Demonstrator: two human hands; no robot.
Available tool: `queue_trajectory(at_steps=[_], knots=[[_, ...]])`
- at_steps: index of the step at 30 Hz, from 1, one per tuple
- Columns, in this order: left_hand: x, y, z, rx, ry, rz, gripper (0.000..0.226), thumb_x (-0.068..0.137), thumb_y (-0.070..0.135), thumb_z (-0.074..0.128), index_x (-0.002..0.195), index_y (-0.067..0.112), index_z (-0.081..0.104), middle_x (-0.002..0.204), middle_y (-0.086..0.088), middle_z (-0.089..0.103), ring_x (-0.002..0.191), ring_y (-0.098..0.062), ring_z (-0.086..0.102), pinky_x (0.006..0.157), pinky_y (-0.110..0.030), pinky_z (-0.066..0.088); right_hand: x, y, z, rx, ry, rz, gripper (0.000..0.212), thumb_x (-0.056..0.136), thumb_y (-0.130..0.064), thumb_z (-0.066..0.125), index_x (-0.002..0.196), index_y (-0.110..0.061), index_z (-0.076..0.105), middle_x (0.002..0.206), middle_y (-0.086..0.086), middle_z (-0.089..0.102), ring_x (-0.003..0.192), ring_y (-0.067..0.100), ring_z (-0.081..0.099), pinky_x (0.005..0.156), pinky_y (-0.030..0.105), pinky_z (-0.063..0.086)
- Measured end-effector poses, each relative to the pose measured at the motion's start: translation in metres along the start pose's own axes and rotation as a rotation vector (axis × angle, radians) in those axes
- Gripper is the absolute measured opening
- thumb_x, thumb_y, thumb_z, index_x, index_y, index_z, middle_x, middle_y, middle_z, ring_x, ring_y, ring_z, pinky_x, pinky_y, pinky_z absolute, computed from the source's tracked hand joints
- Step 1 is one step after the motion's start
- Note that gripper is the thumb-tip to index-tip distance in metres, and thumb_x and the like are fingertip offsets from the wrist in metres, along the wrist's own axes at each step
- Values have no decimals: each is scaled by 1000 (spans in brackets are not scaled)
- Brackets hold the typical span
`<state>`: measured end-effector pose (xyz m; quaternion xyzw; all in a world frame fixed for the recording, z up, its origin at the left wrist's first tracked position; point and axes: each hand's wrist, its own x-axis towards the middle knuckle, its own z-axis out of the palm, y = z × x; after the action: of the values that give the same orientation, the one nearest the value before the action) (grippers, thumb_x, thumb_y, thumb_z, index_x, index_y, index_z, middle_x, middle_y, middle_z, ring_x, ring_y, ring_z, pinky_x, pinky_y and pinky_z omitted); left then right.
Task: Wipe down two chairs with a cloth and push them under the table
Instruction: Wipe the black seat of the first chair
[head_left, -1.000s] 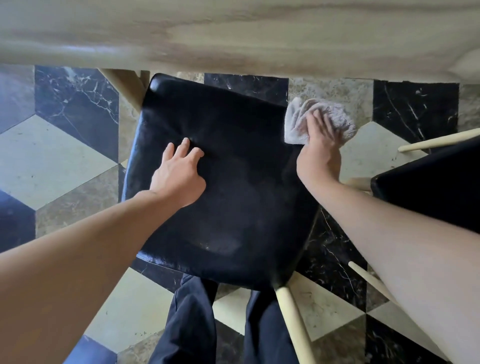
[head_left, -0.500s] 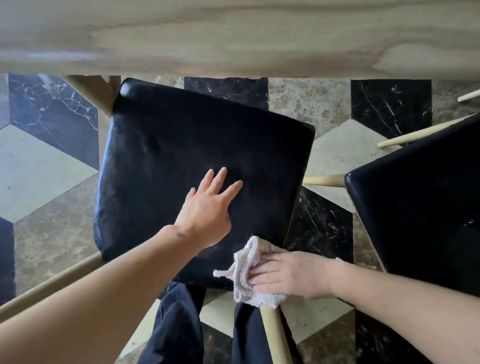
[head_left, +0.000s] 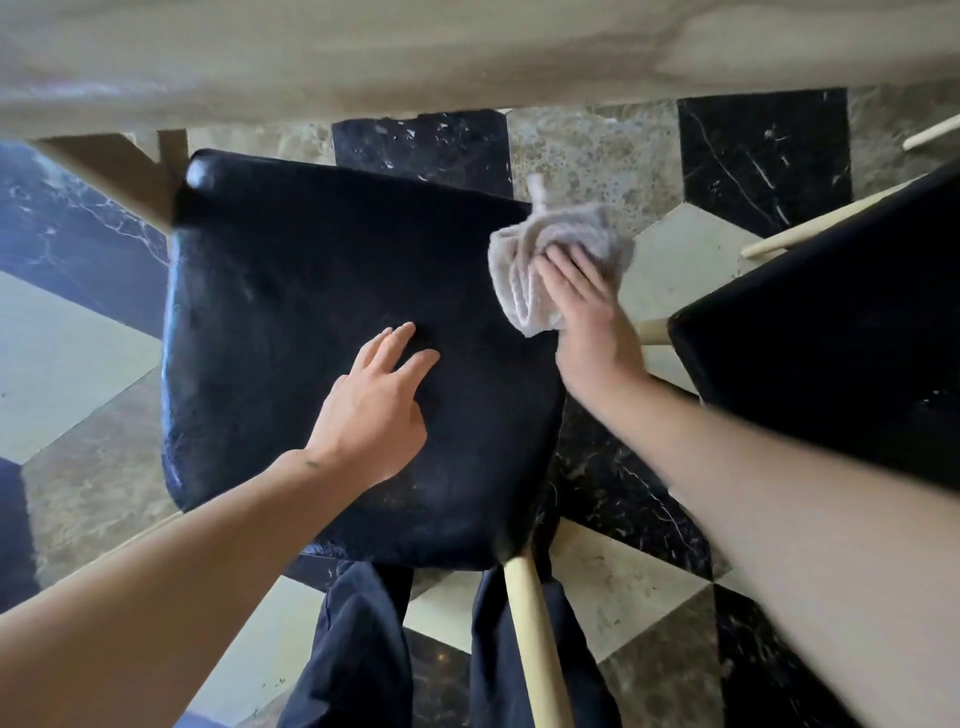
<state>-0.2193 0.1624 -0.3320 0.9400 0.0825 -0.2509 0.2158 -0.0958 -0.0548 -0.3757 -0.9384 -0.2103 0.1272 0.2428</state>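
Item: black chair seat, near the wooden surface, not yet under it. Left hand lay flat, fingers straight, bracing the seat. Right hand pressed the grey cloth at the seat's right edge, fingers extended over it. Risk: the cloth overhung the edge and could slip off. Second chair stood right. Floor: patterned marble tiles.

Soft daylight, glossy sheen on the black seat, motion blur, wide-angle edge stretching.
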Motion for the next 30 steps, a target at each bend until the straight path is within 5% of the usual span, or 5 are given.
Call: queue_trajectory(at_steps=[5, 12, 20, 26, 30], knots=[[-13, -23, -15, -110, 27, -214, 65, 82, 1, 49, 145, 20, 47, 159, -9, 30, 143, -32, 26, 103, -50, 44, -82, -111, 44, 413, 418, 879, 61, 79, 20, 52, 139, 8, 48, 149, 24, 44, 140, 38, 39, 118, 42, 30], [-19, -96, -73, -160, -206, -458, 64, 86, 6, 41, 146, 29, 47, 147, -8, 45, 122, -32, 51, 86, -33, 48, -93, -155, 54, 354, 299, 1118, 61, 80, 16, 47, 140, 16, 40, 150, 34, 35, 143, 45, 27, 120, 45, 13], [16, -185, -161, -66, -191, -395, 47, 94, 15, 42, 133, 33, 60, 136, -12, 60, 101, -31, 59, 75, -30, 42, -13, -139, 82, 71, 421, 983, 66, 90, 6, 41, 153, 3, 23, 163, 20, 16, 152, 32, 10, 121, 42, 5], [32, -178, -151, -248, -18, -312, 42, 93, 17, 42, 127, 30, 64, 117, -4, 65, 72, -18, 55, 49, -22, 37, 83, -168, 88, 4, 319, 486, 70, 85, 12, 43, 152, -6, 33, 163, 11, 23, 153, 24, 13, 123, 40, 5], [32, -184, -145, -484, 105, -388, 39, 90, 15, 42, 117, 29, 66, 108, -8, 71, 82, -28, 67, 58, -28, 52, 95, -239, 139, -21, 108, 76, 65, 92, 6, 41, 153, -14, 34, 164, 3, 23, 152, 17, 13, 120, 30, -5]])
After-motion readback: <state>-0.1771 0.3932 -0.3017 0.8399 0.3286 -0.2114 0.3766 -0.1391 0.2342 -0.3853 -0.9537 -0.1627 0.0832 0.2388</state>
